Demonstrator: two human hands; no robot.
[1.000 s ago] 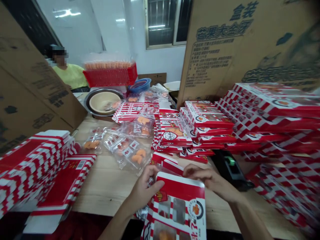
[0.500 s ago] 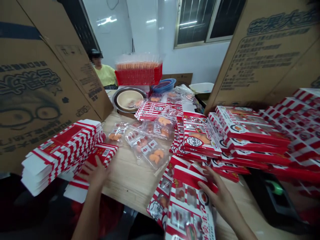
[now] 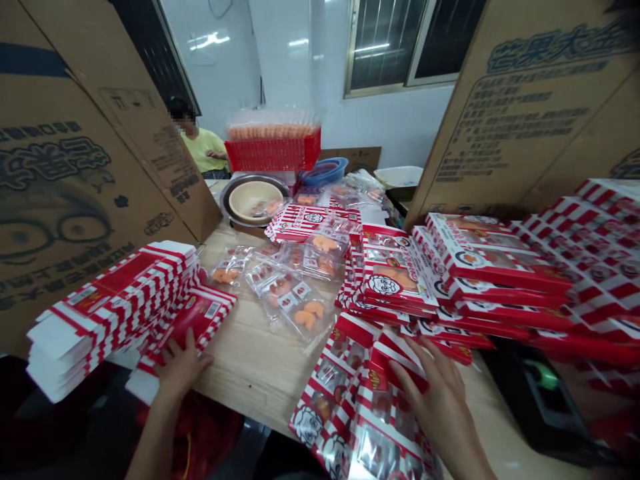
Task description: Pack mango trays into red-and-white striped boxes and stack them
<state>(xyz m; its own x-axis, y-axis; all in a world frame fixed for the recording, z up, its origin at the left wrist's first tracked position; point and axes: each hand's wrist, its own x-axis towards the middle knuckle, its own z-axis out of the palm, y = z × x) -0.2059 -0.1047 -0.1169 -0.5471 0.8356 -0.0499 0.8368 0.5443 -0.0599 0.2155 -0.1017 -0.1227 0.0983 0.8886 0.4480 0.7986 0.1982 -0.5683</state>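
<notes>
My left hand [image 3: 181, 365] lies flat with spread fingers on a flat, unfolded red-and-white striped carton [image 3: 193, 321] at the table's near left edge. That carton sits beside a tall stack of folded carton blanks [image 3: 107, 313]. My right hand [image 3: 440, 400] rests open, palm down, on a filled red-and-white window box [image 3: 385, 427] that lies on other such boxes at the near edge. Clear bags of orange snacks [image 3: 300, 310] lie on the wooden table [image 3: 255, 367] between my hands.
Piles of filled boxes [image 3: 480, 273] cover the right side. Tall brown cardboard sheets stand at left [image 3: 75, 167] and right [image 3: 525, 100]. A dark tape dispenser [image 3: 550, 393] sits near right. Farther back are a bowl [image 3: 255, 199], a red basket [image 3: 273, 150] and a seated person in yellow [image 3: 203, 147].
My left hand left the box, reached to the flat carton at the left and settled on it. My right hand laid the filled box down on the near pile.
</notes>
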